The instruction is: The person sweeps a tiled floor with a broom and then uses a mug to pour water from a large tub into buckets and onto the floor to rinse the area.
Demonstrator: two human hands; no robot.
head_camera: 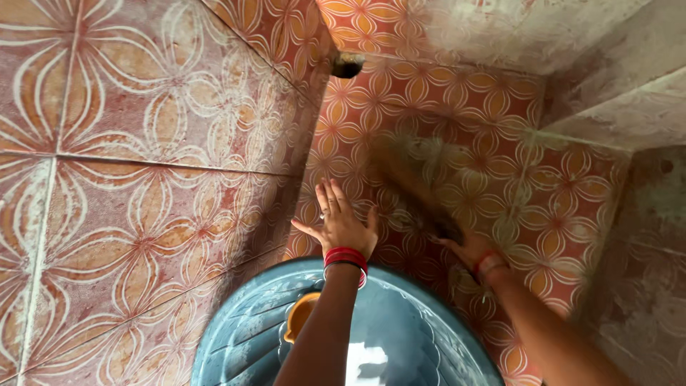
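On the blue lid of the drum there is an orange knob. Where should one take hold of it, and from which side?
Best gripped, probably, at the orange knob's rounded outer edge, coming from the left, the tiled-wall side. It stands up from the blue drum lid, and the left forearm crosses over its right part, so only the left edge shows free. The left hand rests open on the wall beyond.

- Warm, soft daylight falls on the tiled wall [143, 179] before me.
- The broom [414, 189] in my right hand [471, 250] is smeared by motion blur.
- Edges bend, corners dim.

left wrist: red bangles [346, 258] | right wrist: red bangles [489, 263] | arms sleeveless
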